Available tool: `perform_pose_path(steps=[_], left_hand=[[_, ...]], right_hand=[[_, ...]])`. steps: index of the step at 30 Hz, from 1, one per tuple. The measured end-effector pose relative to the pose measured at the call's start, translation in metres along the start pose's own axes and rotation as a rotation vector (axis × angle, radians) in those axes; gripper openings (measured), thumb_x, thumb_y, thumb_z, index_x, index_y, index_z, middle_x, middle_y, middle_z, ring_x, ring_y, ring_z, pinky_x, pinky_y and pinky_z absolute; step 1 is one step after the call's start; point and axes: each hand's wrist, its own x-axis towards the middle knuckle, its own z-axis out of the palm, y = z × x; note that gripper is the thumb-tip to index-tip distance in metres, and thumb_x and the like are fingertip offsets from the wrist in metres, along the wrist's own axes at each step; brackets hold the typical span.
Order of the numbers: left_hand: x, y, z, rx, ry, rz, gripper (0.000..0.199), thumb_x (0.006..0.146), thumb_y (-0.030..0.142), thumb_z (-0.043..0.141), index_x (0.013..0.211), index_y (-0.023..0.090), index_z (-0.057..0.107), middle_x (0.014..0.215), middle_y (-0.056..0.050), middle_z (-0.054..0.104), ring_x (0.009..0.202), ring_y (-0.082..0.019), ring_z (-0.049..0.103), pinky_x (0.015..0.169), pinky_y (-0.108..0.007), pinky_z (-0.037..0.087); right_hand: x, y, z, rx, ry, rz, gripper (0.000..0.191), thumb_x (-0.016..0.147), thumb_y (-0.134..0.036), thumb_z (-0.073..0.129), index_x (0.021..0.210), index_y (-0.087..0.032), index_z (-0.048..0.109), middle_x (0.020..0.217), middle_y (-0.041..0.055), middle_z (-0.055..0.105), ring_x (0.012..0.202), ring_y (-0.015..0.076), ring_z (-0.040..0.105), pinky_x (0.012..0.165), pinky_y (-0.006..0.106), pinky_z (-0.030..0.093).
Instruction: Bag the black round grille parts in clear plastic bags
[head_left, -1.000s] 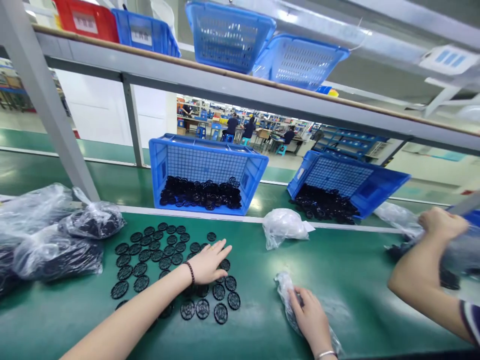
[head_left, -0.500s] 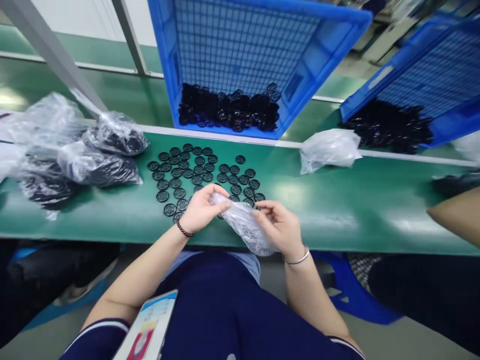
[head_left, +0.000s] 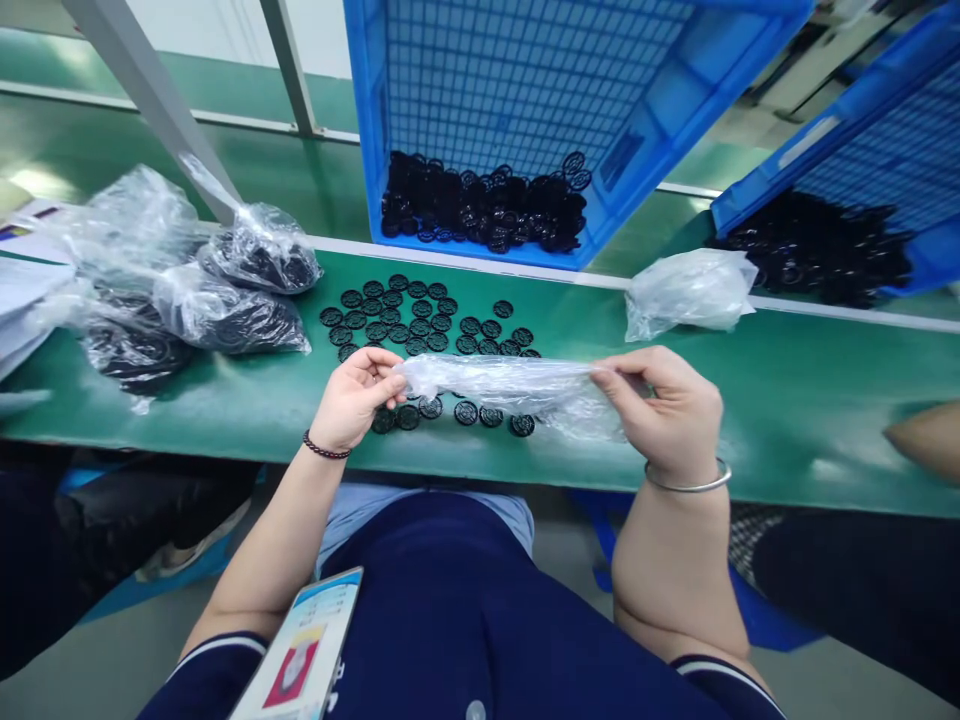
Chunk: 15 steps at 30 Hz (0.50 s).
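A clear plastic bag is stretched sideways between my two hands, above the green bench. My left hand pinches its left end, fingers closed. At the other end my right hand is closed on the plastic, thumb against the fingers. The bag looks flat and see-through, with a loose part hanging near my right hand. Beneath and behind it lie many round black openwork discs spread over the bench, some hidden by the bag.
Filled bags of black parts lie at the left. Behind the bench a tilted blue crate holds a heap of black discs; a second blue crate stands right. A pile of plastic bags lies before it. Another person's arm shows at right.
My hands have moved apart, the right one going right, and the crumpled bag is now pulled out lengthwise between them. The whole view has shifted slightly.
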Motion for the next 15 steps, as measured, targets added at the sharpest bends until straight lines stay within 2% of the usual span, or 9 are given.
perform_pose_path(steps=[4, 6, 8, 9, 10, 12, 13, 15], left_hand=[[-0.002, -0.003, -0.004, 0.054, 0.018, 0.022, 0.033, 0.059, 0.029, 0.088, 0.073, 0.015, 0.061, 0.053, 0.003, 0.059, 0.046, -0.007, 0.055, 0.041, -0.014, 0.041], [-0.003, -0.004, -0.006, 0.036, 0.020, 0.065, 0.029, 0.065, 0.029, 0.085, 0.071, 0.015, 0.061, 0.055, 0.004, 0.057, 0.048, -0.005, 0.053, 0.045, -0.013, 0.043], [-0.004, -0.002, -0.006, -0.025, -0.006, 0.123, 0.028, 0.066, 0.029, 0.085, 0.078, 0.017, 0.063, 0.070, 0.001, 0.061, 0.062, -0.007, 0.060, 0.056, -0.014, 0.050], [-0.005, -0.001, -0.004, -0.067, -0.056, 0.132, 0.035, 0.063, 0.030, 0.087, 0.089, 0.020, 0.065, 0.085, -0.001, 0.064, 0.076, -0.011, 0.064, 0.064, -0.018, 0.054], [-0.007, 0.001, -0.002, -0.112, -0.129, 0.121, 0.052, 0.058, 0.031, 0.089, 0.103, 0.025, 0.064, 0.103, -0.003, 0.063, 0.093, -0.018, 0.066, 0.073, -0.024, 0.058], [-0.009, 0.003, 0.006, -0.191, -0.286, 0.057, 0.091, 0.049, 0.032, 0.093, 0.128, 0.039, 0.049, 0.133, -0.006, 0.050, 0.119, -0.031, 0.057, 0.085, -0.040, 0.059], [-0.009, 0.003, 0.011, -0.225, -0.331, 0.026, 0.102, 0.047, 0.033, 0.094, 0.134, 0.044, 0.041, 0.140, -0.006, 0.045, 0.124, -0.034, 0.053, 0.088, -0.045, 0.057], [-0.008, 0.003, 0.022, -0.289, -0.309, 0.005, 0.103, 0.053, 0.036, 0.092, 0.138, 0.045, 0.034, 0.139, -0.008, 0.046, 0.123, -0.033, 0.055, 0.091, -0.048, 0.055]], right_hand=[[0.010, 0.000, -0.008, -0.059, 0.115, -0.070, 0.010, 0.088, -0.028, 0.066, 0.080, -0.023, 0.068, 0.079, 0.0041, 0.069, 0.074, 0.0184, 0.064, 0.071, 0.033, 0.051], [0.013, -0.002, -0.010, -0.029, 0.133, -0.029, 0.012, 0.090, -0.030, 0.064, 0.082, -0.022, 0.069, 0.074, 0.0046, 0.067, 0.067, 0.0161, 0.061, 0.064, 0.030, 0.048], [0.016, -0.004, -0.010, 0.042, 0.145, 0.058, 0.016, 0.091, -0.034, 0.063, 0.082, -0.021, 0.067, 0.062, 0.0016, 0.061, 0.054, 0.0123, 0.054, 0.053, 0.027, 0.043], [0.017, -0.005, -0.009, 0.082, 0.141, 0.097, 0.019, 0.091, -0.036, 0.062, 0.081, -0.021, 0.066, 0.056, -0.0006, 0.056, 0.048, 0.0108, 0.049, 0.049, 0.026, 0.039], [0.018, -0.008, -0.007, 0.118, 0.137, 0.121, 0.022, 0.091, -0.039, 0.062, 0.078, -0.021, 0.064, 0.052, -0.0024, 0.052, 0.044, 0.0099, 0.045, 0.045, 0.026, 0.037], [0.019, -0.013, 0.000, 0.173, 0.076, 0.145, 0.027, 0.091, -0.044, 0.061, 0.075, -0.021, 0.062, 0.050, -0.0037, 0.050, 0.043, 0.0096, 0.043, 0.044, 0.025, 0.036], [0.019, -0.016, 0.004, 0.199, 0.040, 0.150, 0.030, 0.091, -0.047, 0.059, 0.075, -0.022, 0.061, 0.050, -0.0039, 0.051, 0.043, 0.0096, 0.044, 0.044, 0.025, 0.036], [0.018, -0.021, 0.014, 0.248, -0.030, 0.159, 0.035, 0.092, -0.052, 0.056, 0.075, -0.022, 0.061, 0.052, -0.0037, 0.052, 0.044, 0.0100, 0.046, 0.046, 0.025, 0.039]])
